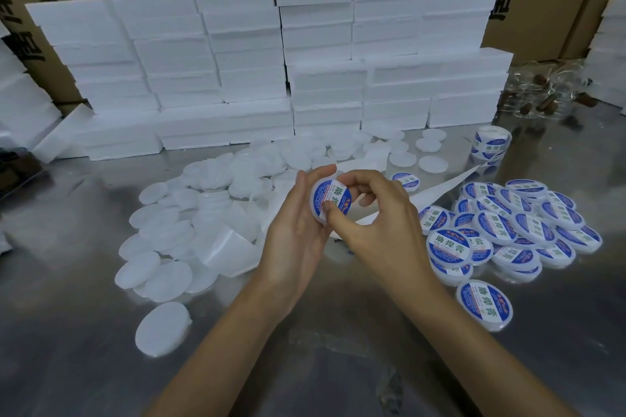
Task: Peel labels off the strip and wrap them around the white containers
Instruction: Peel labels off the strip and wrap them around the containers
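White container (328,200) sits at centre, cradled by the left hand (298,234), right hand (376,213) pinching its label; labelled tubs (508,234) at three o'clock, bare lids (176,234) at nine.

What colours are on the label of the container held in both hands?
Blue and white with green characters and a small red patch on the label; head view shows it.

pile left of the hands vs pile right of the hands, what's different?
The left pile of plain white round plastic containers carries no labels; the right pile of white round containers with blue-and-white labels is printed on top. The left pile spreads wide and reaches back to the white foam boxes; the right pile sits tighter, containers overlapping. Both lie on the shiny metal table and look the same shape.
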### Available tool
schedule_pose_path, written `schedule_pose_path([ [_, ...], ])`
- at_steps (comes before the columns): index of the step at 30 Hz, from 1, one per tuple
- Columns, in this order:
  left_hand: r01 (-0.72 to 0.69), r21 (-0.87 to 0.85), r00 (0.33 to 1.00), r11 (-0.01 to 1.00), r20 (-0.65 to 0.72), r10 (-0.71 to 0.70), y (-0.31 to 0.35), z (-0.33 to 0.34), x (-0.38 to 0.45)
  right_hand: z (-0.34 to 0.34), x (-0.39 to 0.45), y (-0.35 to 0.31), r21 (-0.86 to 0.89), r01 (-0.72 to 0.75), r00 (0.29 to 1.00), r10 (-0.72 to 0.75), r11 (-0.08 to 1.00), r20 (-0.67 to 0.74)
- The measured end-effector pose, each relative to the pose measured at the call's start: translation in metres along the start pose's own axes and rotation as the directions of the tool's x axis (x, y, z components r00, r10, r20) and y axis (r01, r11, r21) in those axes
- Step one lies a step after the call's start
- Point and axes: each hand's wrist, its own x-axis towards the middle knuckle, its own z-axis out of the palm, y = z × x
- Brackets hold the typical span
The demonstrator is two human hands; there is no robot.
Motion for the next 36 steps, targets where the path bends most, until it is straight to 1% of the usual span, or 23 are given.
schedule_pose_path([
  [2, 0.016, -0.009, 1.000, 1.000, -0.021, -0.016, 0.000, 0.000, 0.000, 0.003, -0.001, 0.002, -0.044, 0.020, 0.999, -0.021, 0.999, -0.024],
  [4, 0.040, -0.058, 0.998, 0.998, -0.053, -0.043, 0.000, -0.001, 0.001, 0.004, -0.001, 0.004, -0.086, 0.038, 0.998, -0.041, 0.996, -0.044],
  [7, 0.075, -0.201, 0.993, 0.977, -0.077, -0.093, 0.003, -0.003, 0.003, -0.005, 0.006, 0.010, -0.111, -0.075, 0.997, 0.073, 0.991, -0.022],
  [9, 0.106, -0.261, 0.990, 0.960, -0.058, -0.125, 0.003, -0.003, 0.004, -0.009, 0.007, 0.013, -0.116, -0.104, 0.994, 0.106, 0.988, 0.010],
  [14, 0.219, -0.363, 0.975, 0.906, 0.050, -0.216, 0.001, 0.001, -0.001, 0.000, 0.001, 0.013, -0.125, -0.033, 0.995, 0.044, 0.992, 0.089],
  [17, 0.253, -0.396, 0.967, 0.883, 0.108, -0.229, 0.000, 0.001, -0.002, 0.000, 0.001, 0.014, -0.111, -0.072, 0.993, 0.081, 0.991, 0.081],
  [21, 0.272, -0.378, 0.961, 0.885, 0.160, -0.227, -0.001, 0.001, -0.002, 0.003, 0.001, 0.015, -0.013, -0.110, 0.993, 0.111, 0.994, 0.044],
  [24, 0.272, -0.372, 0.958, 0.887, 0.190, -0.214, 0.000, 0.002, -0.002, 0.001, 0.002, 0.016, 0.036, -0.111, 0.994, 0.110, 0.993, 0.017],
  [28, 0.270, -0.306, 0.950, 0.913, 0.236, -0.203, -0.001, 0.004, -0.002, 0.000, 0.002, 0.017, 0.010, -0.039, 0.998, 0.040, 0.999, -0.056],
  [30, 0.250, -0.277, 0.953, 0.928, 0.242, -0.184, -0.004, 0.004, 0.000, 0.000, 0.002, 0.019, 0.011, -0.036, 0.997, 0.036, 0.999, -0.069],
  [33, 0.166, -0.181, 0.972, 0.969, 0.194, -0.131, -0.008, 0.004, 0.002, 0.000, 0.003, 0.021, 0.034, -0.066, 0.996, 0.068, 0.997, -0.052],
  [36, 0.002, -0.091, 0.996, 0.996, 0.088, 0.006, -0.006, 0.000, 0.004, -0.001, 0.003, 0.020, 0.054, -0.113, 0.993, 0.111, 0.992, 0.033],
])
